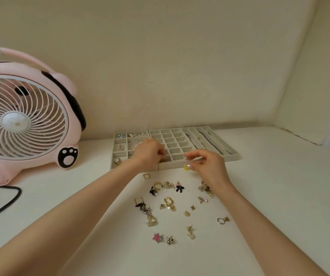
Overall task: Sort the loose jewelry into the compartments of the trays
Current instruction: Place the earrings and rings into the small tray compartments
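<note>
1. Nearest you, loose jewelry (161, 207) lies scattered on the white table (60, 196): a pink star stud (157, 237), gold hoops (168, 201).
2. Your right hand (210, 168) pinches a small yellow piece (186, 167) before the grid tray (175, 164).
3. Your left hand (148, 154) curls into a front compartment; I cannot tell whether it holds anything.
4. The long-slot tray (229, 157) holds chains (202, 143).

fan (23, 116) blocks left, tabletop (279, 186) right open

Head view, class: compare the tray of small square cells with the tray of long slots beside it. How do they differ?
The square-cell tray has many small cells; the long-slot tray has a few narrow lanes. Most visible cells in the square-cell tray look empty; the long-slot tray holds chains. Both are pale and sit side by side.
</note>
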A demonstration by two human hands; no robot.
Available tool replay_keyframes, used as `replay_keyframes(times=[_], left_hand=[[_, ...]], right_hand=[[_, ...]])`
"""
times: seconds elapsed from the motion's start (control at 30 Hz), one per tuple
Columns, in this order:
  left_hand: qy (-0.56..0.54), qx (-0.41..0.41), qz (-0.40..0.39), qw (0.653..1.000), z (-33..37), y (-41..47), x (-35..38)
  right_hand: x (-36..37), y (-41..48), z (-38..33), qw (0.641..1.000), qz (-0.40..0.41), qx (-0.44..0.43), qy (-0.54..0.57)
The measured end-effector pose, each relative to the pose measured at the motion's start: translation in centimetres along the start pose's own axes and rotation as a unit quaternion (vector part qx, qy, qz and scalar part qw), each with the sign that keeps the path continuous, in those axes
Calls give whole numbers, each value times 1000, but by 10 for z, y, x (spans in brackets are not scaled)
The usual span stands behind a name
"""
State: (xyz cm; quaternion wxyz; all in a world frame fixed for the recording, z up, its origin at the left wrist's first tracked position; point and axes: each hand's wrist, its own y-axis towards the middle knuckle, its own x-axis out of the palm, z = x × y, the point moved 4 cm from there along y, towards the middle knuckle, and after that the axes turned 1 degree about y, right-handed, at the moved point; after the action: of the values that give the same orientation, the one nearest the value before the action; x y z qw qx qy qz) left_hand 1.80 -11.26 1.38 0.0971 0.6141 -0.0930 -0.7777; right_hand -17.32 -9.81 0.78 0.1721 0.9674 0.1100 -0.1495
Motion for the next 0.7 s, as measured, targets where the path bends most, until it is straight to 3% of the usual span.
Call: replay_keyframes(times=[0.17,0.3,0.47,0.7], left_hand=[[-25,-5,-10,1000,0,-4,-5],[-91,-33,52,994,-6,-20,-17],[-133,-44,97,985,-15,-48,-28],[-177,-50,88,979,-18,-69,-24]], right_hand=[[-1,-2,-3,999,24,17,45],[-4,-1,-11,999,50,11,7],[16,21,-22,1000,21,9,-17],[59,48,-20,993,-19,2,-117]])
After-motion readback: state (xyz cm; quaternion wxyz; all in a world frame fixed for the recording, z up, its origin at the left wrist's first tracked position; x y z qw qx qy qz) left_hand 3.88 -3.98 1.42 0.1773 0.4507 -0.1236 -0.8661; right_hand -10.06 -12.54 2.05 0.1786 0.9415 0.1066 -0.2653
